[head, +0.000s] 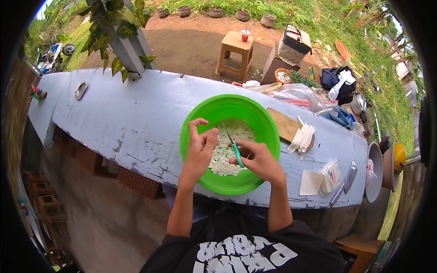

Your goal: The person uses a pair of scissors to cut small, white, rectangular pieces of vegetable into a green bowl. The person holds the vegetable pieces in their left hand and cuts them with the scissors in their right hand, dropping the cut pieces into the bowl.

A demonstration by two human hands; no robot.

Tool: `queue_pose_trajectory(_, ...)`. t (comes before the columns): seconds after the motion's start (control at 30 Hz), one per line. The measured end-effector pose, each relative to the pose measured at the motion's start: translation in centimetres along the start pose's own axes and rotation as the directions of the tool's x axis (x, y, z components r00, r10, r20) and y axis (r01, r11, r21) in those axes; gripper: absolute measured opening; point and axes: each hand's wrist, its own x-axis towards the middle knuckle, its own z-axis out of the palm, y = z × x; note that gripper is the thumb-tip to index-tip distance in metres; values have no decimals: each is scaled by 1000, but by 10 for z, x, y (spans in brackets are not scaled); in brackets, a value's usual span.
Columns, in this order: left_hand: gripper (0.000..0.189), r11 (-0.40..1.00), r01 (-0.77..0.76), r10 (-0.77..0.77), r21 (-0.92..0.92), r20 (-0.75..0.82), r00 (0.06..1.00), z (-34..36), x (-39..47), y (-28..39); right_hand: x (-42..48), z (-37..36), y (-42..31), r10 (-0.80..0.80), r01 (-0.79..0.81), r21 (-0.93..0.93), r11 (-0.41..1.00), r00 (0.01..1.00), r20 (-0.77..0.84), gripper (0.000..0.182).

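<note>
A green plastic basin stands on the table before me, with many small whitish cut pieces spread over its bottom. My right hand holds scissors with teal handles over the basin, their blades pointing up and to the left. Over the basin's left side, my left hand has its thumb near its curled fingers, with a tiny white bit at the thumb tip; whether it grips a piece is not clear. To the right of the basin, a bundle of whitish strips lies on a wooden board.
The worn, pale blue table bears a cleaver, a paper packet and plastic bags at right. Metal and plastic basins stand past its right end. A post rises at the far edge; a stool stands beyond.
</note>
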Motion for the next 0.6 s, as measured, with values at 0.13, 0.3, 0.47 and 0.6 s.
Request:
queue_pose_trajectory(0.13,26,995,-90,93,42,-62,994,0,1,8,-10,-3,4,-92,138,176,975,965,-246,42)
queue_pose_trajectory(0.3,18,915,-270,314,302,-107,944,27,-18,21,-54,-31,22,-90,206,177,962,857,-507,48)
queue_pose_trajectory(0.47,16,869,-405,362,284,193,912,106,-60,15,-107,-63,55,270,-56,318,946,678,-684,26)
queue_pose_trajectory(0.6,17,922,-179,42,343,372,927,188,-64,-26,-132,-71,101,373,-71,425,902,622,-688,24)
